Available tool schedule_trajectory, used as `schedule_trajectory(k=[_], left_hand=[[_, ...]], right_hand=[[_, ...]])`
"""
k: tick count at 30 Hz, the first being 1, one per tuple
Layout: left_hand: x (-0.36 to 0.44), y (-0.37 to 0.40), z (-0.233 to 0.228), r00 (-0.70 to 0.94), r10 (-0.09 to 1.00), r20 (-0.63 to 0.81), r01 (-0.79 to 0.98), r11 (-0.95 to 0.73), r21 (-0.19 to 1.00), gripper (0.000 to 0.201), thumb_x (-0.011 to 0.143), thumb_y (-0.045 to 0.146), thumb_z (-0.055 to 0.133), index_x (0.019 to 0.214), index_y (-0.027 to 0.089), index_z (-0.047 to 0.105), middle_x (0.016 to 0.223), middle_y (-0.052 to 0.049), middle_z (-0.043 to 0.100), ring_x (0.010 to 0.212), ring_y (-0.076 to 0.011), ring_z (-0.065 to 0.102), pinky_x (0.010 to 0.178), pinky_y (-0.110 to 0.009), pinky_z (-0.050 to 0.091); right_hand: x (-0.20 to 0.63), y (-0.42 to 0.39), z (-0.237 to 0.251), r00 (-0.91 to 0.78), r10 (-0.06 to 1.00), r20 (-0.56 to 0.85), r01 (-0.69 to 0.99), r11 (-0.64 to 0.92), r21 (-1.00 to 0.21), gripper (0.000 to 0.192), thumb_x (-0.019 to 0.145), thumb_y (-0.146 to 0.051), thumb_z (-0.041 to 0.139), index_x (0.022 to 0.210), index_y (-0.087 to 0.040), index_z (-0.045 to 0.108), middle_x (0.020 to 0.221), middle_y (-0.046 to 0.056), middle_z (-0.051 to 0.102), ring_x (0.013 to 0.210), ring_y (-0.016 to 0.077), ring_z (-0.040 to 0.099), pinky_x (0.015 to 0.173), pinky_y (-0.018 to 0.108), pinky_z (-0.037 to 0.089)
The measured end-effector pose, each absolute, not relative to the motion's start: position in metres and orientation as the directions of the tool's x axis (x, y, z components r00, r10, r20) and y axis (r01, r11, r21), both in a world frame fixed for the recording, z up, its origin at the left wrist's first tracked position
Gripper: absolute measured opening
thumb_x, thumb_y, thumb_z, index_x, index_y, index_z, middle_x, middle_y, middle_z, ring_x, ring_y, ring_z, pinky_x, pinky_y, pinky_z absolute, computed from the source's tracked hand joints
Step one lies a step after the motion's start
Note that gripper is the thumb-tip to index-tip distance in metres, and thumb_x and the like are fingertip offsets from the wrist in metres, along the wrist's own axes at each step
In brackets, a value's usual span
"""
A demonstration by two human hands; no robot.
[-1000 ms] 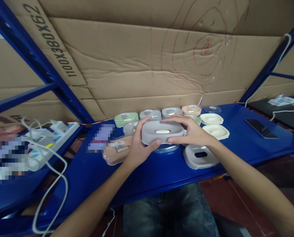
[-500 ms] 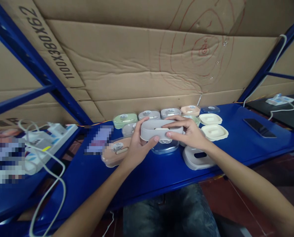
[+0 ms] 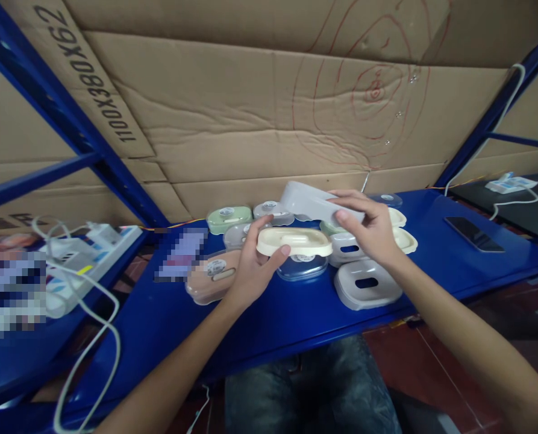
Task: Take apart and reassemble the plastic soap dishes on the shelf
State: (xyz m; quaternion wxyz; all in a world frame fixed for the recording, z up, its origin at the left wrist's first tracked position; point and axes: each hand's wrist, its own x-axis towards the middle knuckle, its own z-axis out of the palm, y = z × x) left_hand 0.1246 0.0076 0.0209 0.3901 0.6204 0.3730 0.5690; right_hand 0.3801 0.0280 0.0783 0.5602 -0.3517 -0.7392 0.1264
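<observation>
Grey lid (image 3: 311,202) lifted clear of cream tray (image 3: 294,241), above the blue shelf (image 3: 431,265).
Right hand (image 3: 372,232) grips the lid by its edge, tilted, fingers closed on it; left hand (image 3: 250,268) pinches the tray's left end between thumb and fingers, over a clear box (image 3: 301,268), with a grey lid piece (image 3: 367,284) lying to the right.

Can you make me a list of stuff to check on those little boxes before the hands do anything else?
1. Left hand has a firm grip on the cream tray: ok.
2. Right hand holds the grey cover lifted clear of the tray: ok.
3. Tray level: ok.
4. Blue table has bare room near the front edge: ok.
5. Anything inside the tray: cannot tell.
</observation>
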Motion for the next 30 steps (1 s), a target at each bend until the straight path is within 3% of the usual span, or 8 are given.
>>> schedule_trajectory(k=[3, 7, 11, 17, 25, 30], left_hand=[[0.123, 0.010, 0.019, -0.005, 0.897, 0.442, 0.043, -0.441, 0.896, 0.069, 0.091, 0.060, 0.084, 0.147, 0.027, 0.061, 0.137, -0.011, 0.070, 0.107, -0.0259, 0.075, 0.084, -0.037, 0.067], [0.122, 0.016, 0.014, -0.084, 0.879, 0.470, 0.024, -0.470, 0.882, 0.063, 0.091, 0.059, 0.084, 0.141, 0.027, 0.063, 0.132, -0.010, 0.071, 0.109, -0.0253, 0.074, 0.088, -0.037, 0.066], [0.122, 0.021, 0.013, -0.123, 0.860, 0.496, 0.047, -0.494, 0.868, 0.062, 0.089, 0.061, 0.084, 0.136, 0.024, 0.064, 0.131, -0.010, 0.072, 0.113, -0.0267, 0.073, 0.095, -0.040, 0.065], [0.123, 0.021, 0.013, -0.132, 0.855, 0.501, 0.064, -0.497, 0.865, 0.062, 0.088, 0.062, 0.085, 0.134, 0.024, 0.064, 0.126, -0.010, 0.072, 0.107, -0.0250, 0.073, 0.093, -0.040, 0.065], [0.125, 0.016, 0.019, -0.142, 0.869, 0.474, 0.064, -0.470, 0.880, 0.063, 0.088, 0.062, 0.085, 0.134, 0.024, 0.062, 0.131, -0.011, 0.069, 0.116, -0.0279, 0.071, 0.102, -0.045, 0.063], [0.126, 0.012, 0.017, -0.066, 0.864, 0.499, 0.094, -0.492, 0.865, 0.061, 0.091, 0.057, 0.083, 0.136, 0.025, 0.058, 0.131, -0.010, 0.070, 0.115, -0.0275, 0.072, 0.098, -0.043, 0.064]], right_hand=[[0.413, 0.019, 0.086, -0.132, 0.650, 0.749, 0.402, 0.725, -0.559, 0.044, 0.103, -0.065, 0.068, 0.112, -0.027, 0.088, 0.120, 0.010, 0.084, 0.118, 0.0277, 0.077, 0.105, 0.044, 0.059], [0.470, -0.001, 0.084, -0.157, 0.640, 0.752, 0.450, 0.724, -0.523, 0.040, 0.108, -0.055, 0.066, 0.116, -0.023, 0.088, 0.126, 0.013, 0.082, 0.119, 0.0279, 0.077, 0.103, 0.042, 0.057], [0.524, -0.030, 0.075, -0.235, 0.725, 0.647, 0.641, 0.616, -0.457, 0.030, 0.105, -0.048, 0.072, 0.125, -0.031, 0.086, 0.136, 0.010, 0.079, 0.128, 0.0289, 0.073, 0.109, 0.043, 0.053], [0.553, -0.071, 0.065, -0.274, 0.831, 0.484, 0.766, 0.493, -0.413, 0.029, 0.103, -0.046, 0.072, 0.130, -0.042, 0.083, 0.154, 0.003, 0.070, 0.140, 0.0331, 0.068, 0.118, 0.050, 0.053], [0.517, -0.082, 0.066, -0.477, 0.771, 0.422, 0.701, 0.623, -0.346, 0.038, 0.101, -0.037, 0.074, 0.137, -0.043, 0.082, 0.162, 0.007, 0.064, 0.148, 0.0364, 0.063, 0.123, 0.052, 0.054], [0.495, -0.097, 0.067, -0.637, 0.691, 0.341, 0.620, 0.723, -0.306, 0.052, 0.096, -0.037, 0.080, 0.146, -0.045, 0.074, 0.158, 0.006, 0.068, 0.145, 0.0371, 0.066, 0.121, 0.055, 0.058]])
